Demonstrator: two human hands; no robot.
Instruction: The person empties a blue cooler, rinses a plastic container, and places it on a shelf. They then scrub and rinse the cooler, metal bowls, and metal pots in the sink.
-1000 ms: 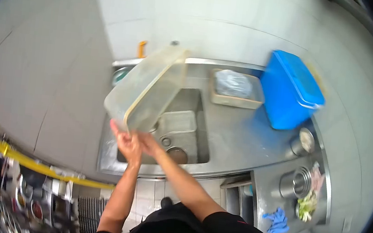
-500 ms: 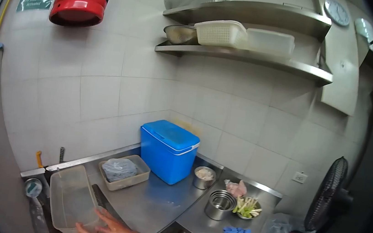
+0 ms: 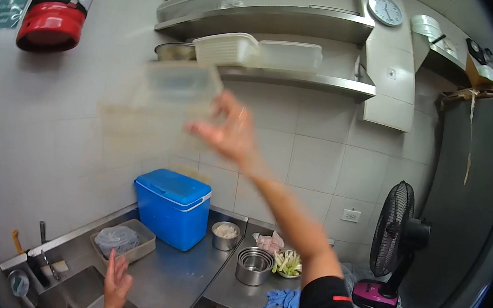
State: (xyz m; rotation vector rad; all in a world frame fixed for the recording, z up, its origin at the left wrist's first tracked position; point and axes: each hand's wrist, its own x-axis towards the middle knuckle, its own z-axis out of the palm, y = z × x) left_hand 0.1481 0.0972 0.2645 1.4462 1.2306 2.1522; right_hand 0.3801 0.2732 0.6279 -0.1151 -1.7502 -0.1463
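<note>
Raised in front of the wall, below the shelves, is a translucent plastic container (image 3: 161, 99), smeared by motion. My right hand (image 3: 231, 131) grips it at its right end, with thumb and fingers about the edge. My left hand (image 3: 116, 282) is low at the lower left, fingers up and apart, holding nothing. It is over the sink edge, in front of a plastic tub (image 3: 141, 250) with a grey plastic bag (image 3: 117, 239) in it. To the right of that tub stands a blue cooler box (image 3: 170, 209) with its lid on.
Two steel shelves (image 3: 303, 81) hold baskets and bins. On the counter (image 3: 178, 277) are a pot of pale food (image 3: 225, 237), nested steel pots (image 3: 254, 266), cut vegetables (image 3: 287, 262) and blue gloves (image 3: 281, 301). A fan (image 3: 392, 231) stands right; a fire extinguisher (image 3: 60, 5) hangs left.
The plastic container has gone from the sink area up to shelf height in my right hand. My left hand is now apart from it, low at left. The view has turned right.
</note>
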